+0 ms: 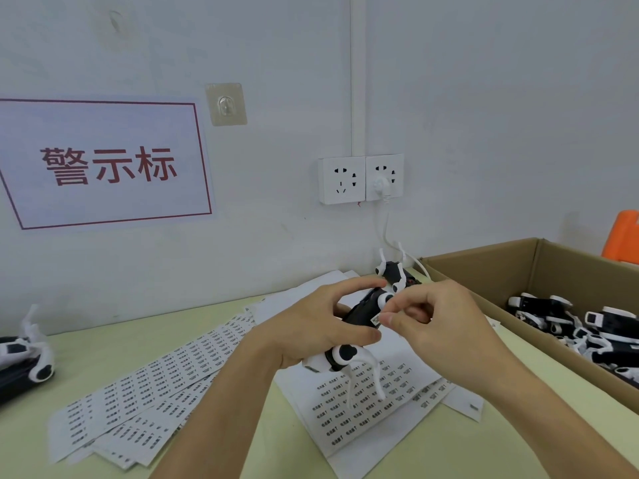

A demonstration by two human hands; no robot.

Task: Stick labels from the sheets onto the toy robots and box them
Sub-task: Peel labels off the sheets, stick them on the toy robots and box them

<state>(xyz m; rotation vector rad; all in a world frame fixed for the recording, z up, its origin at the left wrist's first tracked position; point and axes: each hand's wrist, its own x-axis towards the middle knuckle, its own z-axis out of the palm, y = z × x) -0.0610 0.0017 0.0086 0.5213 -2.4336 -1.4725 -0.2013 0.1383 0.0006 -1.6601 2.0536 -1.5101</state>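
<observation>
Centre of frame: the left hand was wrapped around a black-and-white toy robot, fingers curled over its far side and thumb along the near side, holding it above the table. The robot's white legs hung below the hand, over the sheets. The right hand sat just right of the robot, fingers curled, thumb and forefinger pinched together at a small white label on the robot's dark body. Whether the label was fully stuck down could not be told.

Under the hands lay a label sheet with rows of printed stickers; more label sheets fanned out toward lower left on the pale green table.

Right edge of frame: an open cardboard box held a heap of boxed robots, same black-and-white kind, lying jumbled. Count unclear.

Behind the hands, near the wall, a second robot lay with white legs pointing up. Far left edge: further robots, partly cut off.

Wall behind: red-bordered sign upper left, twin sockets centre with a white plug and cord.
</observation>
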